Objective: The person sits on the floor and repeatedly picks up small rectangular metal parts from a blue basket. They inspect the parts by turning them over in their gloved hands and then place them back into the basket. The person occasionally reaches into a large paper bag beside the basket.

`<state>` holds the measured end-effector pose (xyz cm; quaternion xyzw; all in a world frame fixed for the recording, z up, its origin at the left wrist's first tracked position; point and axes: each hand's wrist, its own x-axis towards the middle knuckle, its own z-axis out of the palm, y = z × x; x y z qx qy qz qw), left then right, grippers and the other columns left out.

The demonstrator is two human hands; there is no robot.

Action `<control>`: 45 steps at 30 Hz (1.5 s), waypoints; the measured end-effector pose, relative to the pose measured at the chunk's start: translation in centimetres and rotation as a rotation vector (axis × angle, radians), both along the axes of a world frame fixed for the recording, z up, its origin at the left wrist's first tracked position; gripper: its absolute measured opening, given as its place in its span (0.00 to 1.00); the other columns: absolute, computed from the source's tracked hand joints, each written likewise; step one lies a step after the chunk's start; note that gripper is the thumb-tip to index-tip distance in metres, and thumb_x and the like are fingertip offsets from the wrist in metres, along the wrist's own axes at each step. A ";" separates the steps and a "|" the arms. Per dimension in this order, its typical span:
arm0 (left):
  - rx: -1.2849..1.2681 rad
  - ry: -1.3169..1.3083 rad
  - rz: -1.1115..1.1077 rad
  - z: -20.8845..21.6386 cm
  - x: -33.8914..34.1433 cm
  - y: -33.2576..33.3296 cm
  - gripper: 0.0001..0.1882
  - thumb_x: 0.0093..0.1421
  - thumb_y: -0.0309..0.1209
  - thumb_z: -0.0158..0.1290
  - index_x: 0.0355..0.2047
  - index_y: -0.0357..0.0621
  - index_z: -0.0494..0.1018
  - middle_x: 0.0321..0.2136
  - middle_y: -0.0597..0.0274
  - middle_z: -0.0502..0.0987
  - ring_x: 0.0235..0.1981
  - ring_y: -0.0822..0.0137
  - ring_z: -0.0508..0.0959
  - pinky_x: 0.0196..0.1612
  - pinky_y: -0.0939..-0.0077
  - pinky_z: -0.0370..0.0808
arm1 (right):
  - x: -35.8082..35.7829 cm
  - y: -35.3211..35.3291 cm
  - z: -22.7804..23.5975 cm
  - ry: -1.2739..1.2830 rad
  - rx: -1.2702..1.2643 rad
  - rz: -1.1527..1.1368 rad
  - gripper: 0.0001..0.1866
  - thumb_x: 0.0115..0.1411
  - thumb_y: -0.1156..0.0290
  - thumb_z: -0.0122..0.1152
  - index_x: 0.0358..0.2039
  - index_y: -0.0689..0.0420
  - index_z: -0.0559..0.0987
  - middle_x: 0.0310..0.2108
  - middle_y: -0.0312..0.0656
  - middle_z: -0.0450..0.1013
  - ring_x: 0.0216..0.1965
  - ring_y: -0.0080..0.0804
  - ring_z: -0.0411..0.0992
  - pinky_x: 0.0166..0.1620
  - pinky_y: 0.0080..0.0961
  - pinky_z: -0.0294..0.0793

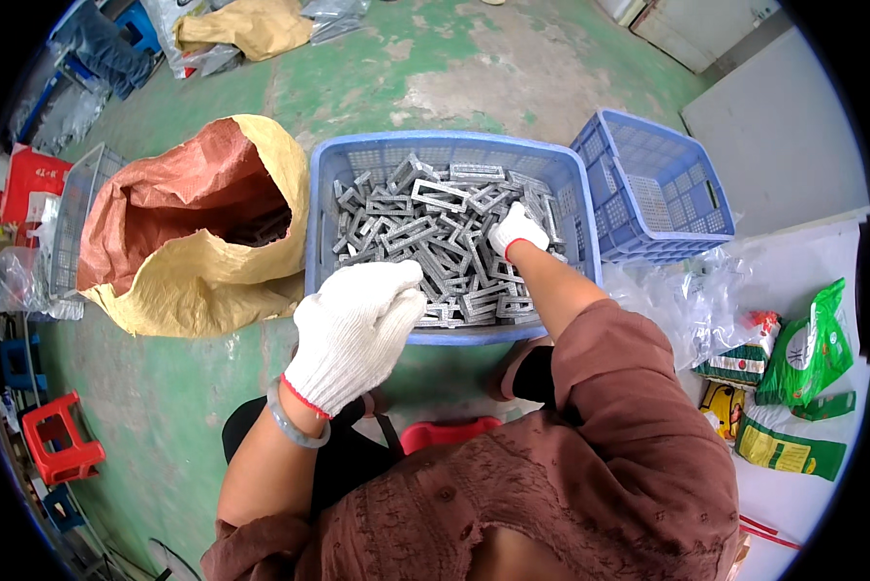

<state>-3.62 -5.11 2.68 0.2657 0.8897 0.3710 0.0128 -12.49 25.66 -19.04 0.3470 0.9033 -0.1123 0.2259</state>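
A blue plastic crate (454,142) in front of me holds a heap of grey rectangular metal frames (442,197). My right hand (520,232), in a white knitted glove, reaches over the right part of the heap and touches it. Its fingers are drawn together, and whether a frame is in them is hidden. Closer to me, my left hand (359,329) is raised at the crate's near left corner, also gloved. Its fingers are curled in, with the back of the glove covering anything inside.
To the left stands a yellow woven sack (212,290), its mouth wide and some grey pieces inside. A second blue crate (663,184) is at the right, beside clear plastic bags (677,300) and green packets (808,344). A red stool (62,439) stands far left.
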 end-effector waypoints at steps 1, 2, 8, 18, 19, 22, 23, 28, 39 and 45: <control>0.010 -0.005 0.002 -0.2 0.0 0.0 0.13 0.58 0.32 0.61 0.43 0.45 0.80 0.38 0.58 0.83 0.37 0.60 0.83 0.40 0.73 0.78 | 0.2 0.1 0.2 -0.005 0.018 0.039 0.36 0.64 0.53 0.45 0.71 0.48 0.55 0.61 0.53 0.70 0.60 0.50 0.71 0.61 0.42 0.69; 0.023 -0.008 0.003 -0.5 0.0 0.0 0.13 0.58 0.32 0.61 0.43 0.45 0.80 0.38 0.59 0.83 0.37 0.60 0.83 0.39 0.72 0.78 | 0.5 0.2 0.6 0.003 0.016 0.059 0.36 0.64 0.53 0.46 0.71 0.48 0.55 0.60 0.54 0.71 0.59 0.50 0.72 0.61 0.42 0.69; -0.040 -0.019 -0.009 -1.2 0.4 0.3 0.13 0.60 0.37 0.58 0.44 0.48 0.80 0.35 0.62 0.82 0.37 0.61 0.82 0.37 0.66 0.73 | 3.0 2.0 1.8 0.094 -0.013 0.174 0.38 0.61 0.51 0.51 0.70 0.49 0.57 0.56 0.54 0.74 0.54 0.51 0.76 0.59 0.44 0.71; -0.301 -0.200 -0.076 0.2 -0.2 1.4 0.18 0.60 0.47 0.51 0.43 0.51 0.78 0.36 0.60 0.81 0.39 0.56 0.81 0.42 0.63 0.72 | 4.6 4.6 8.8 0.639 -0.766 0.144 0.31 0.63 0.62 0.55 0.65 0.55 0.65 0.58 0.49 0.71 0.59 0.45 0.70 0.61 0.39 0.71; -0.295 -0.174 -0.072 -0.2 -0.1 1.4 0.19 0.60 0.47 0.51 0.44 0.51 0.78 0.37 0.59 0.81 0.40 0.56 0.81 0.44 0.64 0.73 | 5.2 3.9 9.9 0.696 -1.000 0.000 0.27 0.64 0.66 0.54 0.63 0.54 0.67 0.54 0.46 0.72 0.56 0.44 0.71 0.58 0.42 0.74; -0.241 -0.233 -0.025 -0.9 -0.1 1.3 0.26 0.61 0.51 0.52 0.53 0.48 0.75 0.44 0.56 0.81 0.45 0.57 0.81 0.50 0.69 0.73 | 6.6 1.4 15.3 0.690 -1.406 -0.316 0.19 0.65 0.72 0.52 0.57 0.53 0.72 0.50 0.41 0.72 0.52 0.41 0.73 0.53 0.49 0.79; -0.218 -0.234 0.000 -1.0 -0.1 1.4 0.30 0.61 0.51 0.55 0.56 0.45 0.72 0.48 0.53 0.79 0.49 0.57 0.80 0.53 0.69 0.72 | 7.0 1.1 16.2 0.704 -1.544 -0.292 0.17 0.65 0.72 0.51 0.55 0.52 0.72 0.50 0.41 0.72 0.52 0.42 0.73 0.53 0.52 0.79; 0.222 -0.283 0.016 -3.1 -0.8 2.4 0.53 0.52 0.46 0.69 0.68 0.29 0.55 0.65 0.40 0.64 0.65 0.55 0.67 0.67 0.65 0.62 | 9.4 -1.1 20.4 0.726 -1.911 -0.257 0.15 0.67 0.68 0.52 0.54 0.51 0.72 0.52 0.42 0.72 0.52 0.43 0.73 0.51 0.60 0.78; 0.435 -0.227 -0.187 -0.9 1.7 4.6 0.32 0.59 0.30 0.61 0.62 0.34 0.67 0.61 0.45 0.70 0.62 0.56 0.71 0.65 0.67 0.66 | 15.3 -5.7 22.3 0.744 -2.035 -0.467 0.18 0.68 0.63 0.58 0.57 0.44 0.70 0.51 0.37 0.73 0.50 0.36 0.75 0.45 0.51 0.81; 0.665 -0.478 -0.109 -0.1 2.5 5.8 0.26 0.62 0.25 0.55 0.61 0.32 0.68 0.56 0.51 0.75 0.58 0.63 0.74 0.61 0.71 0.70 | 15.0 -4.4 22.4 0.597 -2.075 -0.361 0.21 0.68 0.59 0.60 0.60 0.45 0.71 0.54 0.38 0.70 0.54 0.37 0.71 0.48 0.47 0.80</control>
